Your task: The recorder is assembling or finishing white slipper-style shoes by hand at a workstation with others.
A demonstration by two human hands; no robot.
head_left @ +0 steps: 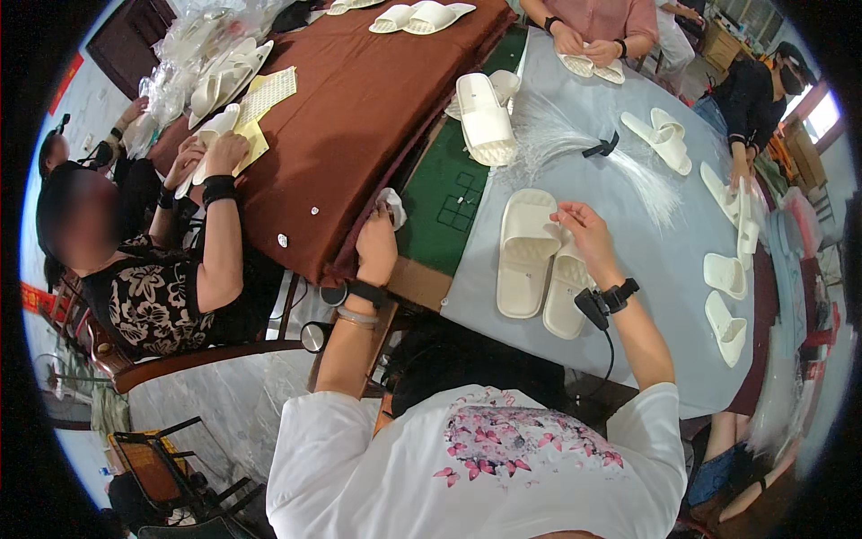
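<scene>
My left hand (377, 244) is closed on a crumpled white cloth (393, 207) at the edge between the brown-covered table and the green strip. Over the grey-blue tabletop, my right hand (588, 241) hovers with its fingers curled into a loose pinch; what is between them, if anything, I cannot make out. Just below and left of it lies a pair of cream slippers: the left slipper (523, 269) is in full view, while the right slipper (567, 296) is partly hidden by my hand and wrist. Beyond them lies a bundle of clear plastic strands (588, 148), tied with a black band (602, 146).
More cream slippers (485, 121) lie at the far left of the grey-blue table (637, 296), with others (725, 328) along its right side. Co-workers handle slippers at the left (215, 135), far side (593, 61) and right. Plastic bags (202, 40) lie on the brown cloth (341, 126).
</scene>
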